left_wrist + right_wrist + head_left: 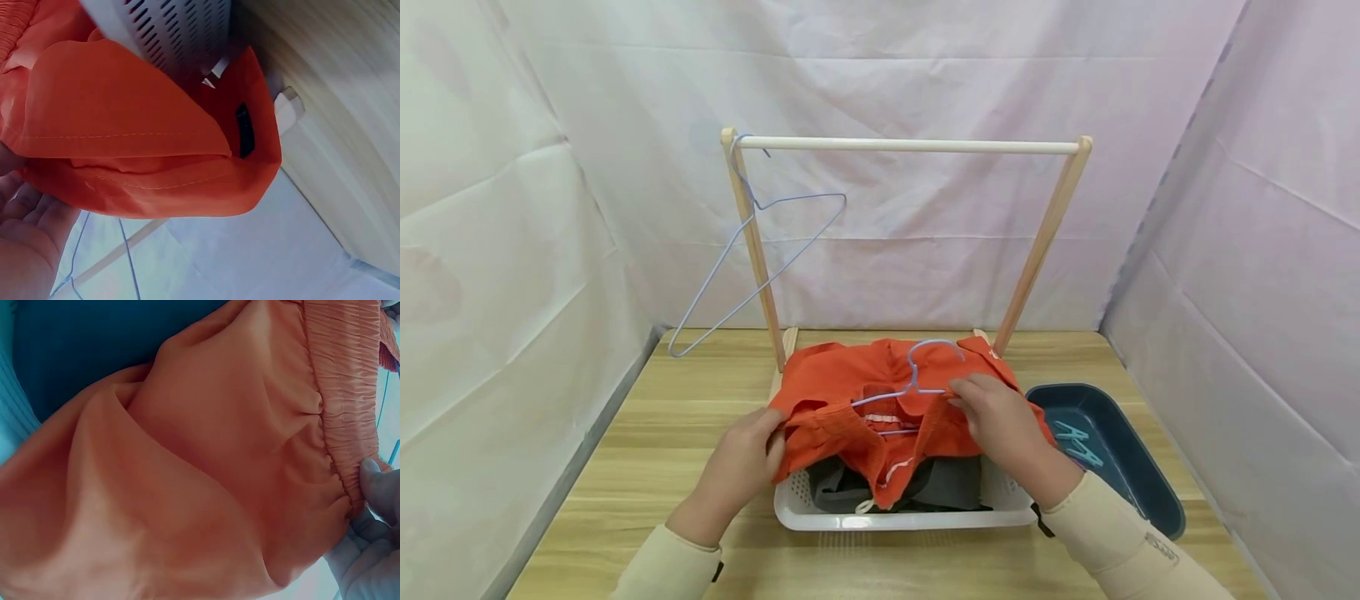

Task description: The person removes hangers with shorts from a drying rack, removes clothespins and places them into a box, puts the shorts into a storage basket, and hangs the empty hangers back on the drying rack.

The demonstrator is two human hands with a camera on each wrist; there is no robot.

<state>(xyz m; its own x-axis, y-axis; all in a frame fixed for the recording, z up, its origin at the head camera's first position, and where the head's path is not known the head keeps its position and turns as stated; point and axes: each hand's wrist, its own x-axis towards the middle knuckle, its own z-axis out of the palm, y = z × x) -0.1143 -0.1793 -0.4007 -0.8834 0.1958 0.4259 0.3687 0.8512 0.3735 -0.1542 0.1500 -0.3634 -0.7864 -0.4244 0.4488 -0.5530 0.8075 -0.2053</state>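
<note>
A pair of orange shorts point(835, 367) with a gathered elastic waistband point(342, 381) lies over a white basket point(910, 522). A lilac wire hanger point(913, 367) sits inside the waistband, its hook sticking up out of it. My left hand point(747, 458) grips the left side of the shorts; in the left wrist view its thumb and fingers lie on either side of the cloth. With thumb and fingers, my right hand point(1003, 421) pinches the waistband at the right, near the hanger's right arm. The hanger's ends are hidden by the cloth.
Dark grey clothes point(947, 483) lie in the basket. Behind stands a wooden rack with a white rail point(910, 145); another wire hanger point(790, 267) hangs at its left end. On the right, a dark blue tray point(1138, 467) holds light blue clips point(1078, 442). White cloth walls surround the table.
</note>
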